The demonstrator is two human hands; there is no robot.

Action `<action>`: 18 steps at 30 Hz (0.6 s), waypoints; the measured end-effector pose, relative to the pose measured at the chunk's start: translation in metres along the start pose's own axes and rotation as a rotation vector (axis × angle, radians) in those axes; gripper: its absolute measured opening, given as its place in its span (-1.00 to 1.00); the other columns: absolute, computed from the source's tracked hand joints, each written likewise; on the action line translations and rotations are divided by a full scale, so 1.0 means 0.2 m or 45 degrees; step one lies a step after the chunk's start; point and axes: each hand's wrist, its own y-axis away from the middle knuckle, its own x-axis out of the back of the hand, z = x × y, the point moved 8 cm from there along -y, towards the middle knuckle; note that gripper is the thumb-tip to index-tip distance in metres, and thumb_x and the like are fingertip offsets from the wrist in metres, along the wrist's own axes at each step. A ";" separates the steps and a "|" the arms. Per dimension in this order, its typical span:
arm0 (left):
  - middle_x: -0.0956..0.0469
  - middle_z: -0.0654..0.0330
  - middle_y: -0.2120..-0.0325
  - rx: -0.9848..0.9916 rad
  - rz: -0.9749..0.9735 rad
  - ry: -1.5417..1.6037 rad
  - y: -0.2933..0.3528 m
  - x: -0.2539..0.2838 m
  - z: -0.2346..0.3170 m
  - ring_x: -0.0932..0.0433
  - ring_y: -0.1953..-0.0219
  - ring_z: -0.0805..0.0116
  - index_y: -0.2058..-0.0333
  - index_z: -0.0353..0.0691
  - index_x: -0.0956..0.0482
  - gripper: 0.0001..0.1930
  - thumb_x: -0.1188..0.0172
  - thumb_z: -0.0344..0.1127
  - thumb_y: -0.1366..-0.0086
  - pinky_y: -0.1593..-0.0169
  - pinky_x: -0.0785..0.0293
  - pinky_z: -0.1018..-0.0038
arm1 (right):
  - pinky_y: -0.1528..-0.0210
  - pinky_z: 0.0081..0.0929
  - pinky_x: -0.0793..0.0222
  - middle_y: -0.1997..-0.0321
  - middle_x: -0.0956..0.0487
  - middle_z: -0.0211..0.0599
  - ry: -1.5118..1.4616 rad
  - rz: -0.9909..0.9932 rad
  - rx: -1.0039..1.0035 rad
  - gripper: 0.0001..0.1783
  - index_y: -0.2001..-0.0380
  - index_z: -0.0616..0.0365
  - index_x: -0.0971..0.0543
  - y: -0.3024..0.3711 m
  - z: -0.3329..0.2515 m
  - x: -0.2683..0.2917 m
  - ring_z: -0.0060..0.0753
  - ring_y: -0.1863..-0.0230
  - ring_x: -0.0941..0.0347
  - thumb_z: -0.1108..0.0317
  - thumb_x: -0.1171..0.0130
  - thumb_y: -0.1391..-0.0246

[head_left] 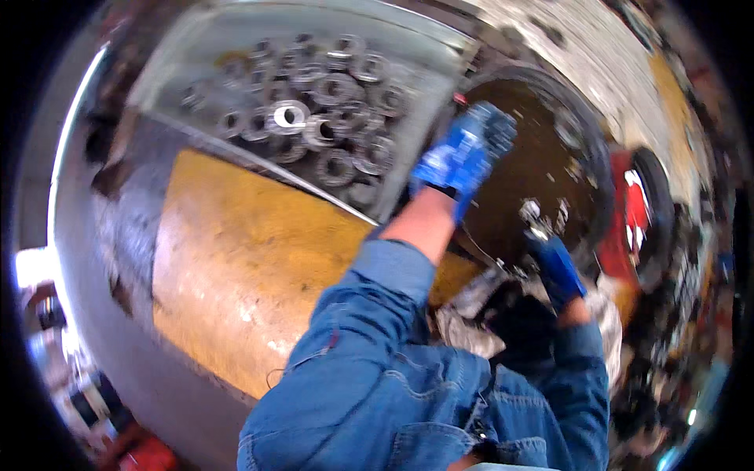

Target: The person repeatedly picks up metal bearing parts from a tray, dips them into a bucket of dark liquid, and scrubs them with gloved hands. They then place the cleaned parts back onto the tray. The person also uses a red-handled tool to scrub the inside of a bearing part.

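Observation:
A round dark tub (603, 200) of brown liquid stands in front of me to the right. My left hand (459, 153), in a blue glove, is over the tub's left side; its fingertips look dark and wet and are smeared by motion. My right hand (556, 268), also gloved in blue, reaches over the near rim, its fingers closed around something shiny (532, 210) at the liquid's surface that I cannot make out. A ring-shaped part (568, 127) shows at the tub's far right. Left of the tub, many metal rings (336, 166) lie in a metal tray (188, 47).
A worn yellow panel (236, 259) spans the area below the tray. Right of the tub is a red container (616, 228) with a dark round rim (656, 212). Crumpled pale cloth (463, 318) lies by the tub's near side. Clutter crowds the far right.

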 end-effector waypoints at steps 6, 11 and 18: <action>-0.65 0.00 -0.02 0.099 0.113 0.086 0.00 0.05 0.04 -0.63 -0.08 0.11 -0.07 -0.23 -0.50 -0.62 -0.06 -0.07 -0.49 -0.16 -0.51 0.19 | 0.14 -0.49 -0.39 0.33 -0.63 -0.40 -0.298 -0.158 -0.312 -0.65 0.24 0.16 -0.69 -0.13 0.09 -0.22 -0.50 0.24 -0.50 0.06 -0.26 -0.19; -0.64 -0.06 -0.05 0.138 0.161 0.110 -0.02 0.04 0.04 -0.63 -0.08 0.03 -0.07 -0.23 -0.50 -0.63 -0.09 -0.10 -0.48 -0.17 -0.52 0.10 | 0.28 -0.42 -0.42 0.32 -0.66 -0.29 0.225 -0.198 -0.039 -0.65 0.22 0.21 -0.70 -0.21 0.08 -0.30 -0.49 0.39 -0.48 0.12 -0.15 -0.29; -0.61 -0.10 -0.07 0.116 0.125 0.091 0.00 0.09 0.09 -0.61 -0.11 0.01 -0.08 -0.25 -0.49 -0.62 -0.12 -0.09 -0.48 -0.20 -0.52 0.13 | 0.07 -0.23 -0.49 0.29 -0.71 -0.03 0.342 -0.055 -0.387 -0.50 0.22 0.20 -0.74 -0.29 0.10 -0.36 -0.14 0.18 -0.64 -0.07 -0.36 -0.07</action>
